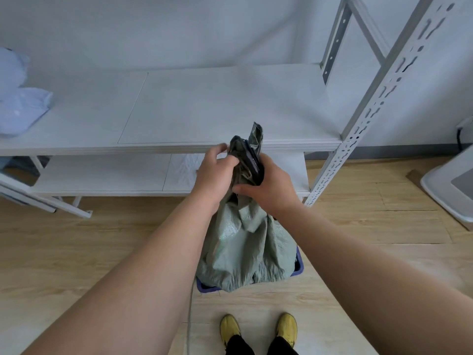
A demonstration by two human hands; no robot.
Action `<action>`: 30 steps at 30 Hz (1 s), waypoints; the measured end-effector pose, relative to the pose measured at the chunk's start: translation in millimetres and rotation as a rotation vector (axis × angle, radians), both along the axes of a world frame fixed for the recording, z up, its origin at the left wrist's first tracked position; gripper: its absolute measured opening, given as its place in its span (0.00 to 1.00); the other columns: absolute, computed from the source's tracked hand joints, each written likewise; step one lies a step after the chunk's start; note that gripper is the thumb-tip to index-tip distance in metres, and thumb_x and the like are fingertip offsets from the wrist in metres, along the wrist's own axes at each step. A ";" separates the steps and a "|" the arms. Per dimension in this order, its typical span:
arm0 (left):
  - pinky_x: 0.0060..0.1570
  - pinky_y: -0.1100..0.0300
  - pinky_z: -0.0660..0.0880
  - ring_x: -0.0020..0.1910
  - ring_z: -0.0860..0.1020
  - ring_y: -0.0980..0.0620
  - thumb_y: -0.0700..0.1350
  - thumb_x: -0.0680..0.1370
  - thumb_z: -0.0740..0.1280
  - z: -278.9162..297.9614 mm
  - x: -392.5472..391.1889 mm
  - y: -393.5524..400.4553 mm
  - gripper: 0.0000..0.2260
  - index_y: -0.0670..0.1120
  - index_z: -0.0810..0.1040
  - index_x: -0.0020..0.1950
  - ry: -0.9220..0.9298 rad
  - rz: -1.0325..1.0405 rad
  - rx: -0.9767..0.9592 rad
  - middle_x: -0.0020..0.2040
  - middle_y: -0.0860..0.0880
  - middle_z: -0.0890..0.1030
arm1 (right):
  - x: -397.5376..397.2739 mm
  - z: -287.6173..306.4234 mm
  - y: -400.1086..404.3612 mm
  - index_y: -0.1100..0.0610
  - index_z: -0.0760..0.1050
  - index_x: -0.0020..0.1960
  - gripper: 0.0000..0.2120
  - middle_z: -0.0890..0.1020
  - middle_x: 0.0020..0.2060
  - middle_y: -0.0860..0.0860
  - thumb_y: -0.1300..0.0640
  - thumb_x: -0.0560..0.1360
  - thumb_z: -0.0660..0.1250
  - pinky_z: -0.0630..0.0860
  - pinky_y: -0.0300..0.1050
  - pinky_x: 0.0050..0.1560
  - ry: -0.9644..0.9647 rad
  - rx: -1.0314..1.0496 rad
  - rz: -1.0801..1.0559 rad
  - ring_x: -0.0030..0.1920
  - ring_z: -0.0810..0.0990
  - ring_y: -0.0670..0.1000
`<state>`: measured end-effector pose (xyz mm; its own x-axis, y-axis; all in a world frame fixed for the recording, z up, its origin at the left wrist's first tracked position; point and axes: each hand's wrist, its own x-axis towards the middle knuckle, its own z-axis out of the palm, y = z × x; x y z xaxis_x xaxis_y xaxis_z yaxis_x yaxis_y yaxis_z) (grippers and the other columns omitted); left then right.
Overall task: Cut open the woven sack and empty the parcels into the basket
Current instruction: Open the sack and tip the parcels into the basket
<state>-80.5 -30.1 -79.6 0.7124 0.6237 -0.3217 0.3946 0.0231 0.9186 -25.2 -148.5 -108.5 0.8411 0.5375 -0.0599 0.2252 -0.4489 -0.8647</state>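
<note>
Both hands bunch the sack (245,242) neck: left hand (217,172) clamped on its far-left side, right hand (268,185) clamped with a dark cutter (252,160). The sack hangs straight down into the basket (298,270), long axis upright.

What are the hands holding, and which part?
Both hands, left hand and right hand, grip the bunched neck of the grey-green woven sack; the right also holds a dark cutter-like tool.
</note>
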 end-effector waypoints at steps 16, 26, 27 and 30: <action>0.48 0.56 0.75 0.52 0.79 0.51 0.44 0.70 0.71 -45.6 -52.1 13.4 0.18 0.52 0.71 0.57 0.194 -0.260 0.314 0.50 0.55 0.81 | 1.8 48.9 27.7 0.52 0.76 0.43 0.10 0.80 0.36 0.45 0.50 0.66 0.74 0.76 0.40 0.37 0.005 -0.005 0.000 0.40 0.79 0.47; 0.50 0.53 0.79 0.47 0.82 0.54 0.46 0.72 0.72 -47.6 -53.2 20.7 0.15 0.48 0.77 0.58 0.069 -0.188 0.235 0.50 0.53 0.81 | 15.9 59.4 21.9 0.53 0.75 0.37 0.08 0.74 0.20 0.42 0.56 0.68 0.75 0.69 0.37 0.26 0.293 0.171 -0.079 0.19 0.71 0.40; 0.52 0.56 0.79 0.49 0.82 0.57 0.47 0.70 0.75 -47.2 -56.2 20.4 0.24 0.50 0.72 0.65 0.036 -0.215 0.157 0.53 0.58 0.79 | 19.1 60.5 21.5 0.54 0.75 0.38 0.08 0.74 0.19 0.43 0.56 0.68 0.75 0.69 0.37 0.25 0.318 0.179 -0.099 0.19 0.70 0.42; 0.51 0.60 0.79 0.51 0.80 0.59 0.50 0.63 0.80 -50.4 -59.8 20.2 0.45 0.61 0.58 0.74 0.015 -0.279 0.195 0.64 0.57 0.68 | 29.3 65.7 20.0 0.57 0.75 0.39 0.09 0.72 0.20 0.48 0.57 0.68 0.76 0.67 0.37 0.22 0.390 0.244 -0.108 0.20 0.68 0.46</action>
<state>-140.3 -9.9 -130.0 0.8603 0.4564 -0.2270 0.3741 -0.2628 0.8894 4.1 -128.5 -42.8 0.8328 0.4859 -0.2651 -0.1740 -0.2247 -0.9587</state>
